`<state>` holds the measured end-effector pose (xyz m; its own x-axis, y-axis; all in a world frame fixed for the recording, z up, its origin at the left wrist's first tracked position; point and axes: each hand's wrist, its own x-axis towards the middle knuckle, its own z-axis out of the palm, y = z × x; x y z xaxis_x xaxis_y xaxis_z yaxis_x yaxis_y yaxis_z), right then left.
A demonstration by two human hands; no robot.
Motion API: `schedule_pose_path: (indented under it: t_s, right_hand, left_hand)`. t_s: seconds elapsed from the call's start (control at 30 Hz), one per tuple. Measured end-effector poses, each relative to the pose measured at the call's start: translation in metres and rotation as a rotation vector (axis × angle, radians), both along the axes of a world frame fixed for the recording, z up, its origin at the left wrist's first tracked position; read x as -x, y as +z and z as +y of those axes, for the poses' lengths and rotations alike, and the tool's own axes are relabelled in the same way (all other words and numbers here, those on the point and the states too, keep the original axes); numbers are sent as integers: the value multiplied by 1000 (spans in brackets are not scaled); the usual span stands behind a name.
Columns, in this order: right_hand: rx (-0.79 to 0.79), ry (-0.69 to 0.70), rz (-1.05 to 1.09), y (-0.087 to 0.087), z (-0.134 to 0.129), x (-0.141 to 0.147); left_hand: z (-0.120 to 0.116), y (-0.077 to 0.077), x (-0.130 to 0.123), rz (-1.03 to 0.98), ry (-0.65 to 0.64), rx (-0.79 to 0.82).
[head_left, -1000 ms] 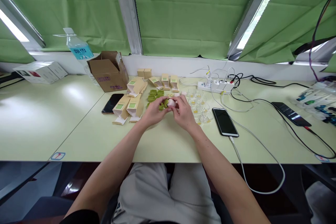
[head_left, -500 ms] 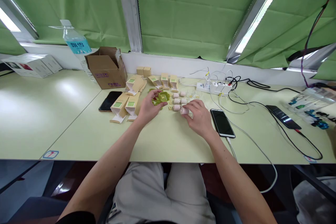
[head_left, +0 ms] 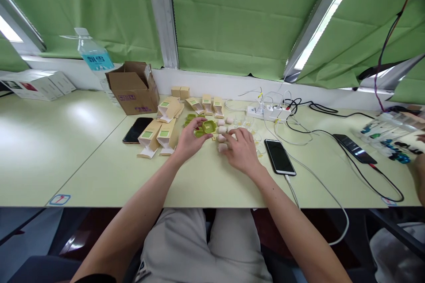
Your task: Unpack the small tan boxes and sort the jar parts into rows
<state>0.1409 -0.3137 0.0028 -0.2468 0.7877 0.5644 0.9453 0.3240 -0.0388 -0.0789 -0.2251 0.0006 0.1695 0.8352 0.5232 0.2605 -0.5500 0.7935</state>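
My left hand (head_left: 193, 136) is closed on a small green plastic cup-like piece (head_left: 209, 127), pinching its rim between thumb and fingers. More green pieces (head_left: 190, 117) lie just behind that hand. Several short pale pink cylinders (head_left: 221, 129) stand in rows right of the green piece. At the near end of them, my right hand (head_left: 241, 148) has its fingertips on one pink cylinder (head_left: 222, 147) at table level; the fingers partly cover it. Clear plastic pieces with yellow bits (head_left: 259, 141) lie behind and beside my right hand.
Opened card boxes (head_left: 151, 137) and a cardboard carton (head_left: 134, 88) stand left, near a dark phone (head_left: 137, 130). A white-edged phone (head_left: 280, 157), power strip (head_left: 268, 112) and cables lie right. Another person's hand (head_left: 421, 172) shows at the right edge.
My right hand has moved slightly left and carried the pink cylinder to the near end of the row. My left hand still holds the green piece, nearly in place.
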Motion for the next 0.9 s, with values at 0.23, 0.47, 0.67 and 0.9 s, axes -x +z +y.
schedule_pose_path:
  t_s: [0.23,0.47,0.67,0.9]
  right_hand:
    - [-268,95,270,32,22,21]
    - [-183,118,164,32,35,43]
    - [-216,189,186,34,33,38]
    - [-264,208,158,32,31,34]
  left_hand:
    - [-2,-2,-1,-63,-109,-23]
    - [-6,-2,1,0,-145,-88]
    - [-9,0,3,128,-115,-211]
    - [-9,-3,4,212,-122,-263]
